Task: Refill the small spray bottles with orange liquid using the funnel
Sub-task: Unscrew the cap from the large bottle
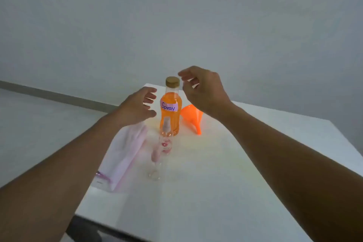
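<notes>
head view: orange liquid bottle (170,108) stands upright, cap up; left hand (137,107) and right hand (204,92) flank it, fingers loosely spread, holding nothing.

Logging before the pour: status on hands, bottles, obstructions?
Left hand and right hand open, flanking the capped orange bottle. Funnel on its side. Small spray bottles closed, look empty. Nothing blocking.

Capped orange bottle (170,112), toppled funnel (192,117)
</notes>
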